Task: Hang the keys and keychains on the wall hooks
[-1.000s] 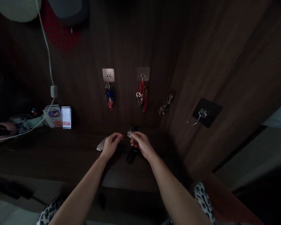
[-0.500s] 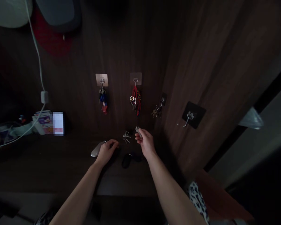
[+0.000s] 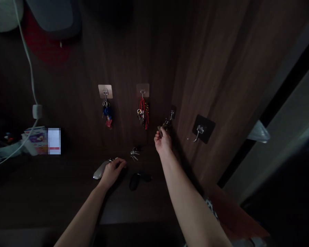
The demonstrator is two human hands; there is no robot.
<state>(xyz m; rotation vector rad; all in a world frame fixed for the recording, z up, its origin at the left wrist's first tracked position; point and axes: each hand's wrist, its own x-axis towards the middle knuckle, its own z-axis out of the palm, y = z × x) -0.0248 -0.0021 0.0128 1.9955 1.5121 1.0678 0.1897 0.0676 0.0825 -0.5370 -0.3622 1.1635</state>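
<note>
My right hand [image 3: 163, 141] is raised at the corner, its fingers pinched on brass-coloured keys [image 3: 159, 128] just below a small dark-backed hook [image 3: 172, 111]. More of that key bunch shows between my fingertips and the hook; I cannot tell whether it still hangs there. Resting on the dark shelf [image 3: 130, 211], my left hand [image 3: 112, 172] lies loosely bent with nothing visible in it. A silvery rounded object [image 3: 101, 170] sits against its left side. Between the hands lie a ring of silver keys [image 3: 134, 154] and, nearer me, a black fob-like object [image 3: 134, 181].
On the back panel, blue and red-tagged keys [image 3: 107, 113] hang from the left hook, and red-corded keys [image 3: 143, 115] from the middle one. A bare hook on a black plate [image 3: 204, 129] is at right. Boxes [image 3: 37, 139] and a white cable [image 3: 28, 65] occupy the left.
My right hand has moved up and right, from low above the shelf to the keys by the corner hook. The left hand stays on the shelf. The view has shifted slightly.
</note>
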